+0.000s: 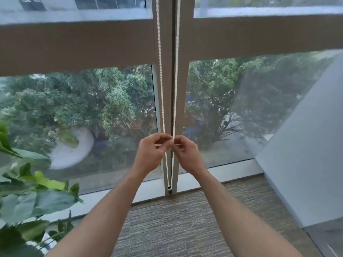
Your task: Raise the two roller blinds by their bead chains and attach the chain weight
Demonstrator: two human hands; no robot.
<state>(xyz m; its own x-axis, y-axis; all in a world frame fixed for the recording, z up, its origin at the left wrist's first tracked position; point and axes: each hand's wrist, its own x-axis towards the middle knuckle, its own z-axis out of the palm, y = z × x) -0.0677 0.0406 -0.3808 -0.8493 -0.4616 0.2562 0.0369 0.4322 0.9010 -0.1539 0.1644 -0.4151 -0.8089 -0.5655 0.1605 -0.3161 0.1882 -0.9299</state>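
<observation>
Bead chain (161, 93) strands pinched in left hand (152, 153) and right hand (187, 153); no readable writing.

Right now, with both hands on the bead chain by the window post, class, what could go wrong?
1. The left hand and right hand pinch both strands of the bead chain; pulling both together may jam it.
2. The potted plant stands beside the left arm and could get knocked.

2 glass panes (92, 115) split by a beige mullion (168, 80); trees outside, daylight. Grey carpet (176, 225). Leafy plant (27, 197) left, pale wall (306, 164) right.
</observation>
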